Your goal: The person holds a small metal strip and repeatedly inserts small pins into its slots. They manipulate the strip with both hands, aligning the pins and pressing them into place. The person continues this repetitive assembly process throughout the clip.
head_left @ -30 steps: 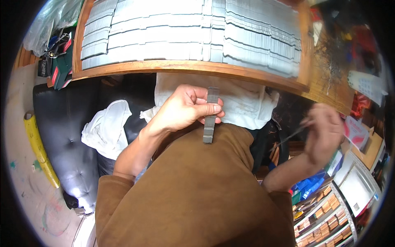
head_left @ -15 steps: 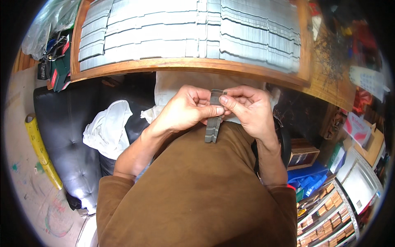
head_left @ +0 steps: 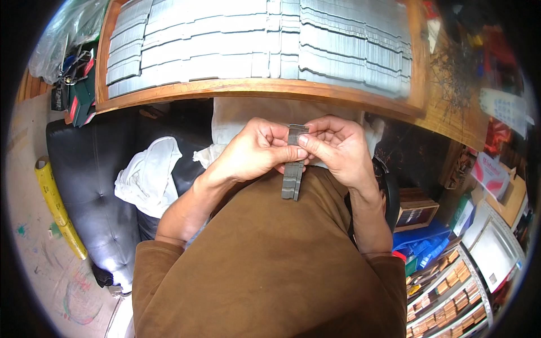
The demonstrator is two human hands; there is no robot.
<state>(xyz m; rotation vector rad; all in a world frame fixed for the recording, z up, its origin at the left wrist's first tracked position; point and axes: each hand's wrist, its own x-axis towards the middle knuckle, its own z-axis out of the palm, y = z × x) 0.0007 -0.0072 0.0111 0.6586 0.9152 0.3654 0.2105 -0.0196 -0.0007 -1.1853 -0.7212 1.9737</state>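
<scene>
A thin stack of grey metal plates [head_left: 292,179] is held upright in front of my chest, above the brown shirt. My left hand [head_left: 251,149] grips its middle, the thumb lying across the front. At its upper end my right hand [head_left: 342,149] pinches the right edge between thumb and fingers. Most of my fingertips are hidden behind the stack. Beyond both hands lies a wooden-framed tray [head_left: 236,87] packed with rows of similar grey plates [head_left: 225,42].
A black padded seat [head_left: 93,180] with a white cloth [head_left: 149,177] on it is at left, beside a yellow tube [head_left: 59,208]. To the right are a wooden box [head_left: 416,213], a blue bag [head_left: 422,241] and a rack of small wooden blocks [head_left: 453,293].
The stack's lower end has swung slightly and its stepped plates look more even. My right thumb has shifted a little left and down. My left hand stays nearly still.
</scene>
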